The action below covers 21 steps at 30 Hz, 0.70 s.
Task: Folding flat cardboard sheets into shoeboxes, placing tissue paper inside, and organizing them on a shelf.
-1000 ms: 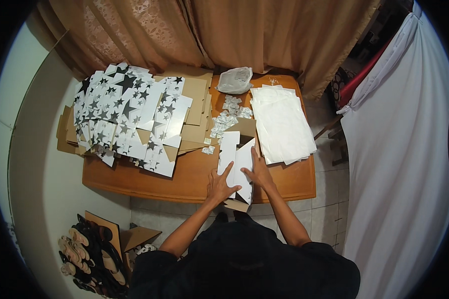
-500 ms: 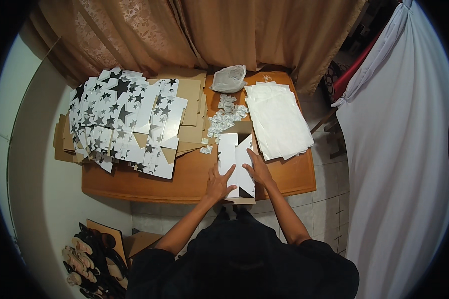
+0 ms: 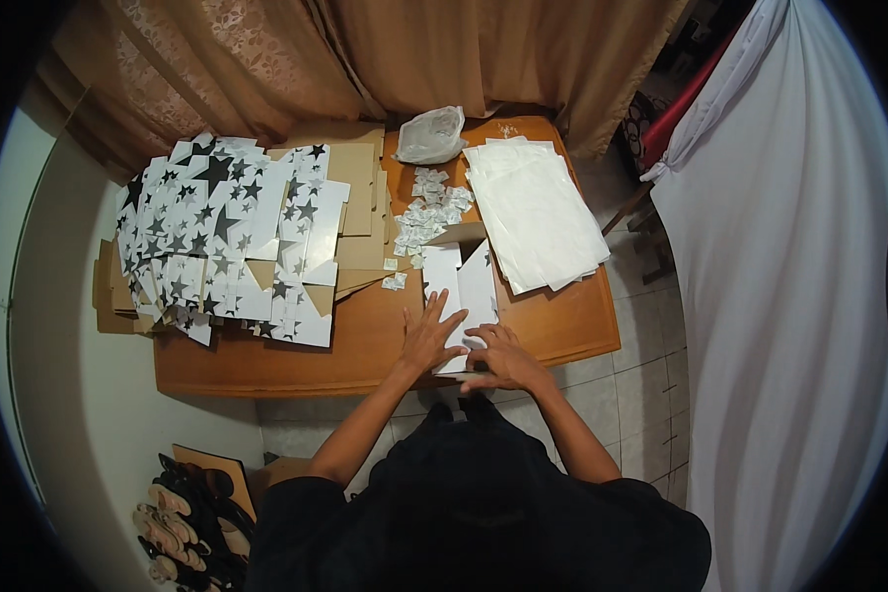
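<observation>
A small white cardboard box with black stars lies near the table's front edge, its far brown flap standing up and its top panels partly folded in. My left hand rests on the box's left side, fingers spread and pointing away from me. At the near end, my right hand reaches across, its bent fingers on the top and its thumb apart from them by the near edge. The near flap is largely hidden by this hand.
Flat star-printed cardboard pieces cover the wooden table's left side, over brown cardboard. Small sachets lie heaped beyond the box, below a plastic bag. White paper sheets lie right. Shoes stand lower left.
My right hand has moved from the box's right side to its near end, where the brown flap no longer sticks out. My left hand stays on the left side. The view has shifted slightly.
</observation>
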### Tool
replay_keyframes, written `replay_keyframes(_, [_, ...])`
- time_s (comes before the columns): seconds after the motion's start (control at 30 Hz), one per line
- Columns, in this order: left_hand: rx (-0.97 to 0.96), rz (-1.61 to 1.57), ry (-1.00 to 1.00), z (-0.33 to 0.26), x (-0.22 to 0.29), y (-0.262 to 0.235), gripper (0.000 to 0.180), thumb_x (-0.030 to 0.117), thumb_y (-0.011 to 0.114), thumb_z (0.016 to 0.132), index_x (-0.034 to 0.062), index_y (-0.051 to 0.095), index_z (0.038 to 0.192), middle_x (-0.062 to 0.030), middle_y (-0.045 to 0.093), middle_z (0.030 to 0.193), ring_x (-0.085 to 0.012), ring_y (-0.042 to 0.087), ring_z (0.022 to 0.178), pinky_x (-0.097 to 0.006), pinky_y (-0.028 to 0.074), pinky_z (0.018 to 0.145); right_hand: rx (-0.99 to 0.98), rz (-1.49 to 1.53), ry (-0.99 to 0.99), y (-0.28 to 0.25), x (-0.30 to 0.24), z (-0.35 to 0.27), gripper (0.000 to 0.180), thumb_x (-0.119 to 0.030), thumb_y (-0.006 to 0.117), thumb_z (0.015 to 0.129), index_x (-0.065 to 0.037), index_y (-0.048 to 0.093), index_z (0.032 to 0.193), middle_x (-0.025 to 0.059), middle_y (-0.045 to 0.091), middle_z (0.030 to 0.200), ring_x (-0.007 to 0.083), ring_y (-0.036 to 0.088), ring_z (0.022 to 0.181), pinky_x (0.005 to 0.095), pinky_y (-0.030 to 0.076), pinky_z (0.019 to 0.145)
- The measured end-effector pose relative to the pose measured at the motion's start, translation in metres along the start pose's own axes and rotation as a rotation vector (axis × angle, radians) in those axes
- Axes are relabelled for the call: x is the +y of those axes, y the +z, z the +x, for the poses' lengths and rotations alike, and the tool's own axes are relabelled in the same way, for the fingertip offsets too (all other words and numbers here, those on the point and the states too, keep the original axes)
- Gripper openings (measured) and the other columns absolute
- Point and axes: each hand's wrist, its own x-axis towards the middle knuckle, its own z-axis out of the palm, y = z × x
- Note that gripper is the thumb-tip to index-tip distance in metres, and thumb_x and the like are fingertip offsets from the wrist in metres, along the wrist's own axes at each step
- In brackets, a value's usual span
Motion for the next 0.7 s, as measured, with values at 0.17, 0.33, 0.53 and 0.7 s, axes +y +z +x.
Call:
replay_keyframes(0.17, [0.042, -0.002, 0.025, 0.001, -0.002, 0.002, 0.057, 0.04, 0.081, 0.079, 0.0287, 0.06, 0.131, -0.0182, 0.024, 0.164, -0.0419, 0.022, 0.152, -0.084, 0.021, 0.104, 0.186, -0.037, 0.129, 0.01, 0.012, 0.002, 0.035, -0.04, 0.072, 0.087, -0.007, 0.075, 0.097, 0.0163, 0.054, 0.138, 0.0372, 0.041, 0.135, 0.0579, 0.03, 0.113])
replay_keyframes(0.33, [0.011, 0.032, 0.05, 0.002, 0.0, -0.002, 0.047, 0.038, 0.075, 0.086, 0.0274, 0.06, 0.13, -0.0208, 0.025, 0.163, -0.0442, 0.024, 0.151, -0.082, 0.024, 0.105, 0.271, -0.106, 0.281, 0.011, 0.011, 0.006, 0.028, -0.029, 0.07, 0.091, -0.003, 0.074, 0.098, 0.0184, 0.054, 0.134, 0.0371, 0.047, 0.13, 0.0556, 0.039, 0.106])
replay_keyframes(0.53, [-0.03, -0.044, 0.027, 0.002, 0.006, -0.019, 0.047, 0.03, 0.077, 0.084, 0.0238, 0.06, 0.127, -0.0229, 0.028, 0.16, -0.0466, 0.026, 0.149, -0.081, 0.027, 0.105, 0.318, 0.04, 0.391, 0.024, 0.02, 0.015, 0.031, -0.024, 0.074, 0.088, 0.005, 0.069, 0.094, 0.0255, 0.047, 0.138, 0.0461, 0.063, 0.104, 0.0501, 0.052, 0.091])
replay_keyframes(0.7, [-0.057, -0.083, 0.052, 0.003, 0.007, -0.024, 0.047, 0.027, 0.078, 0.084, 0.0193, 0.059, 0.126, -0.0282, 0.028, 0.157, -0.0513, 0.027, 0.147, -0.074, 0.036, 0.106, 0.357, 0.139, 0.523, 0.028, 0.027, 0.012, 0.037, -0.026, 0.081, 0.08, 0.005, 0.069, 0.096, 0.025, 0.048, 0.135, 0.0448, 0.066, 0.098, 0.0503, 0.053, 0.087])
